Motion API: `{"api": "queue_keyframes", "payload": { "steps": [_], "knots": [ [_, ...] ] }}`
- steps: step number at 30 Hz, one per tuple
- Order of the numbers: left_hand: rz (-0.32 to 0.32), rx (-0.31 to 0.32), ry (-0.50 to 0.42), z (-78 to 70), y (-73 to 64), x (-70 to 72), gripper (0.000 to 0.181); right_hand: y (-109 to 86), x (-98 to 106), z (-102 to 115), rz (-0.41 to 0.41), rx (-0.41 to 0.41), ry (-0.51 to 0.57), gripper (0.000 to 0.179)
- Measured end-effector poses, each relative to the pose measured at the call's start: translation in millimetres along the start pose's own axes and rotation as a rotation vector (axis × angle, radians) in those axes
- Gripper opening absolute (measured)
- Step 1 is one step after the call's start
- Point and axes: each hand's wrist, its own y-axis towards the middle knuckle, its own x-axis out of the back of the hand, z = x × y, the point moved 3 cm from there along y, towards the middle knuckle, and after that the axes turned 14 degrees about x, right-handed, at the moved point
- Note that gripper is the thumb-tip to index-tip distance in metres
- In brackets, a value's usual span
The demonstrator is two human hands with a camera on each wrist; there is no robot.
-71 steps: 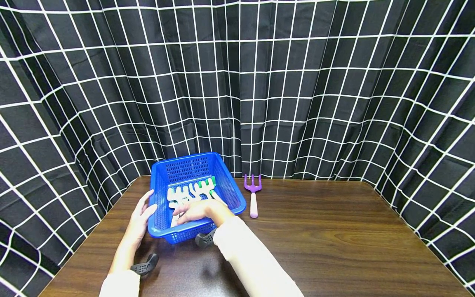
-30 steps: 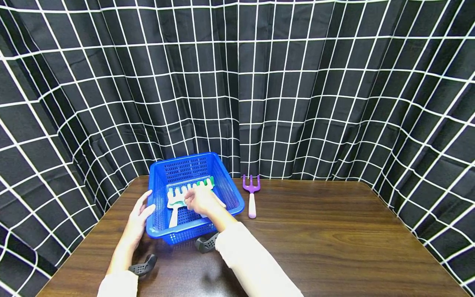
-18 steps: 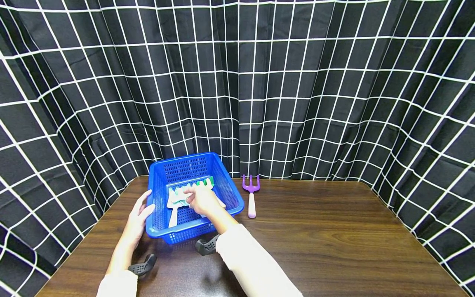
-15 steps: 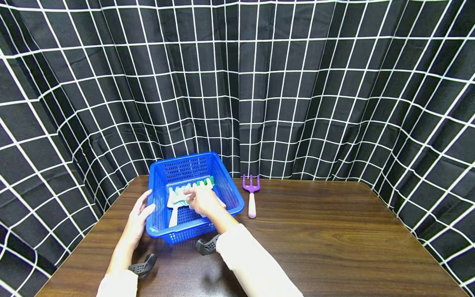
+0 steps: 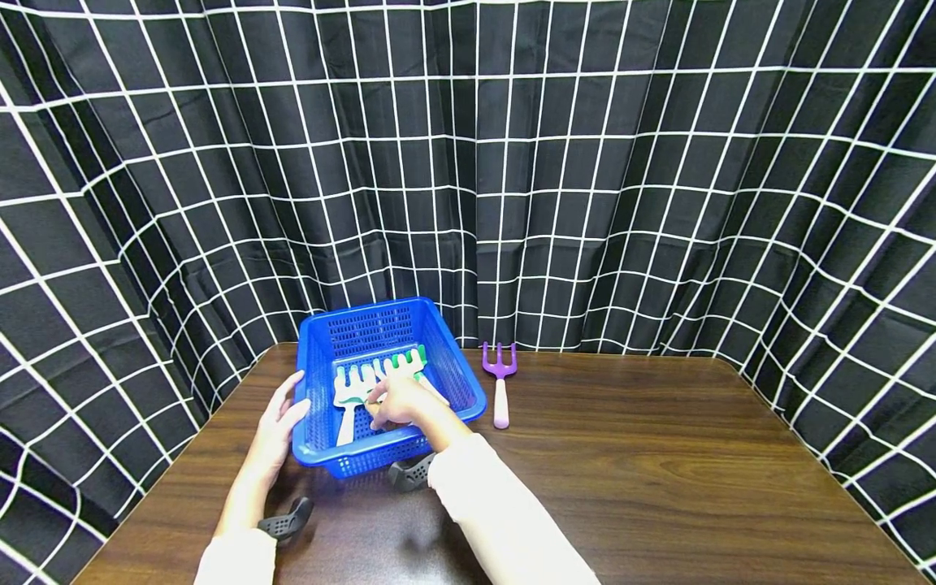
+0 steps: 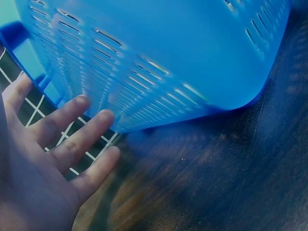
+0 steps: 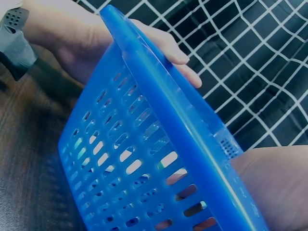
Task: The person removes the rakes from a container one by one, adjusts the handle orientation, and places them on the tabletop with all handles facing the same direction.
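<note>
My left hand [image 5: 272,435] rests against the left side of a blue plastic basket [image 5: 314,457]; in the left wrist view its fingers [image 6: 77,144] are spread and fairly straight beside the slotted wall. My right hand [image 5: 405,402] reaches over the front rim, down into the basket, above several white and green toy garden forks. The leftmost fork [image 5: 349,400] shows its tines and white handle. My palm partly covers the forks to its right, and whether the fingers pinch one is hidden. In the right wrist view the basket wall blocks my right fingertips.
A purple toy garden fork with a pale pink handle [image 5: 500,406] lies on the wooden table [image 5: 658,455], right of the basket. A black curtain with a white grid [image 5: 570,179] hangs behind the table and along both sides.
Inside the basket, my right hand has shifted slightly and lies flatter, the fingers now lower toward the front. The left hand and basket have kept their places. The purple fork has not moved.
</note>
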Motion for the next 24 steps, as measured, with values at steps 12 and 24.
{"api": "queue_keyframes", "payload": {
  "steps": [12, 24],
  "knots": [
    [0.009, 0.019, -0.016, -0.2, 1.0, -1.4, 0.052, 1.4, 0.1, -5.1, -0.001, -0.062, 0.184, 0.034],
    [0.021, 0.009, -0.008, -0.1, 0.5, -1.3, 0.052, -2.3, 3.1, 0.0, -0.086, 0.019, 0.193, 0.051]
  ]
}}
